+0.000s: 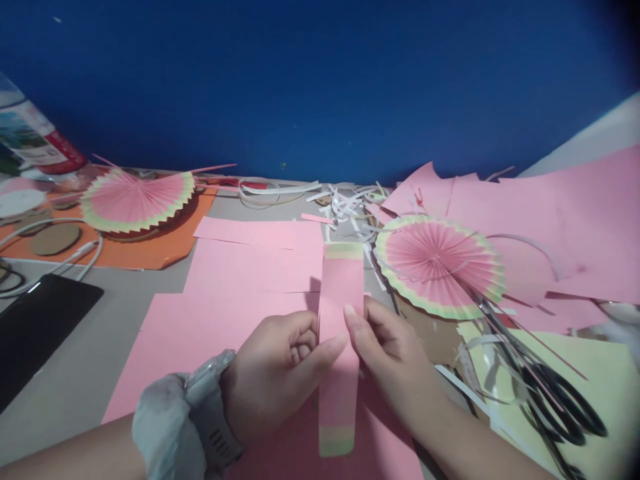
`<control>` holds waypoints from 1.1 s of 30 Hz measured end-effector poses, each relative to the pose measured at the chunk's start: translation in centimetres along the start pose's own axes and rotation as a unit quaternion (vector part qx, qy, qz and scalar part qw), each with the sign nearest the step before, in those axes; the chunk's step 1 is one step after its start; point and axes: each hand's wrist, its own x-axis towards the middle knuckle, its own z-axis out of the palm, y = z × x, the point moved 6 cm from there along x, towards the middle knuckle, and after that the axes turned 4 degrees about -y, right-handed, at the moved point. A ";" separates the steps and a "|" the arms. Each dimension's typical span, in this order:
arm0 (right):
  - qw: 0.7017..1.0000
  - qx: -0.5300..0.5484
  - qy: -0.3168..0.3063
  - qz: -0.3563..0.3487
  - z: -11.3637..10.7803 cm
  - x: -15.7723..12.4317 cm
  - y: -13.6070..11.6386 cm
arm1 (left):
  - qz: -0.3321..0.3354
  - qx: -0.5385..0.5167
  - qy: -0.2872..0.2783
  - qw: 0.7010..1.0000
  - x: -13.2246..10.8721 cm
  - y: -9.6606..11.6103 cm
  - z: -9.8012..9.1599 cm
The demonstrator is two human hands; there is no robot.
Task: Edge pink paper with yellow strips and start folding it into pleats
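Between my hands a long pink paper strip (340,387) stands lengthwise, with pale green bands at both ends. My left hand (285,360) pinches its left edge, the thumb lying across the front and the fingers curled behind. My right hand (390,347) grips the right edge, thumb on the front face. Whether the strip is one layer or folded I cannot tell. Underneath lie pink paper sheets (240,267). To the right is a round pleated paper fan (435,267), pink with a yellow-green rim, with scissors (545,393) beside it, their blades touching its edge.
Another pleated fan (140,200), half-open, rests on orange paper (165,250) at left, near a bottle (40,140) and cardboard discs (55,239). A black phone (50,327) lies at far left. Paper scraps (345,203) heap against the blue wall (320,87). Yellow-green paper (600,387) lies right.
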 end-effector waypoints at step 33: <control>0.997 -0.060 0.016 -0.051 -0.4 0.4 -0.1 | -0.005 -0.019 0.042 0.999 0.1 -0.2 -0.8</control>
